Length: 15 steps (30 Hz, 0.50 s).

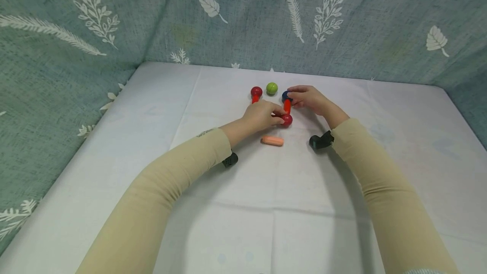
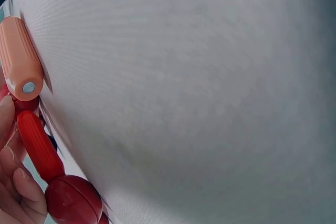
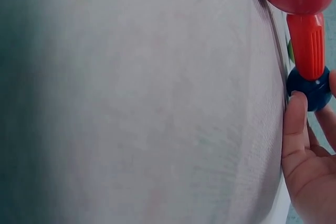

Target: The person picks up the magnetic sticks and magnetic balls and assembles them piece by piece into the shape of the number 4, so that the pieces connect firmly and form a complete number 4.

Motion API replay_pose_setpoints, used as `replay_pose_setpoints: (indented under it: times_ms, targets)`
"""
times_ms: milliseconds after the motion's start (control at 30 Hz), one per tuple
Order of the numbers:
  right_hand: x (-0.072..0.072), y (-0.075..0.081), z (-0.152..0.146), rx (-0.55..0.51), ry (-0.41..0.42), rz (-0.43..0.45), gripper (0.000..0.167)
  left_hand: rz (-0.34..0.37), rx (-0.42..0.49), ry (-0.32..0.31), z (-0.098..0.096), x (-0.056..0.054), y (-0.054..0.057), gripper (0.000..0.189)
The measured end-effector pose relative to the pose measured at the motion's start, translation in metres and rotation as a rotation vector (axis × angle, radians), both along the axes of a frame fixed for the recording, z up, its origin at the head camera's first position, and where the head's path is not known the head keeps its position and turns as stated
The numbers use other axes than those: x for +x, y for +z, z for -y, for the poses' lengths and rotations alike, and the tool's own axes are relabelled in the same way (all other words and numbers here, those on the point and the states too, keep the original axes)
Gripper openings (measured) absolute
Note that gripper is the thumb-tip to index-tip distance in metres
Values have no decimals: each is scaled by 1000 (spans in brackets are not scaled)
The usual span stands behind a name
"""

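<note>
In the head view my left hand (image 1: 263, 115) pinches a red ball (image 1: 287, 120) between fingers and thumb. A red ribbed rod (image 1: 287, 106) runs from that ball to a dark blue ball (image 1: 287, 95), which my right hand (image 1: 310, 98) grips; in the right wrist view the rod (image 3: 308, 45) meets the blue ball (image 3: 310, 90). Farther left, another red ball (image 1: 256, 91) has a red rod (image 1: 255, 99) at its near side, partly hidden by my left hand. The left wrist view shows this rod (image 2: 39, 145) joined to its ball (image 2: 73, 200).
A green ball (image 1: 272, 89) lies behind, between the two rods. Nearer me is a loose peach rod (image 1: 272, 140) with a metal disc in its end. Black wrist-worn devices (image 1: 321, 140) hang under both sleeves. A leaf-patterned cloth (image 1: 243, 20) stands behind the white table (image 1: 243, 231).
</note>
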State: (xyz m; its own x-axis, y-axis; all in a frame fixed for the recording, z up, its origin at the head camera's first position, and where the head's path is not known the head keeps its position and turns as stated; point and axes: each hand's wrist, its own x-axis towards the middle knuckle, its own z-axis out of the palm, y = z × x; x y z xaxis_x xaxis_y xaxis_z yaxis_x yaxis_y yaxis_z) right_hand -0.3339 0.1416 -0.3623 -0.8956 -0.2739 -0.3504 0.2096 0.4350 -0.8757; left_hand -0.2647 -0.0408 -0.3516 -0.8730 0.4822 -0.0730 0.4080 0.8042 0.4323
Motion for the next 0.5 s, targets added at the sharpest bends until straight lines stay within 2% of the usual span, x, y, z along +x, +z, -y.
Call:
replay_pose_setpoints:
  times_ms: [100,300,367,500]
  targets:
    - [0,2,-2,10,-28,7,48,8,1,3,0,0,0,33]
    - [5,8,-9,95,-163,11,47,27,7,14,0,0,0,33]
    - [9,13,-11,128,-145,2,46,28,8,15,0,0,0,33]
    - [28,23,-12,158,-34,-26,43,26,4,17,0,-1,-1,32]
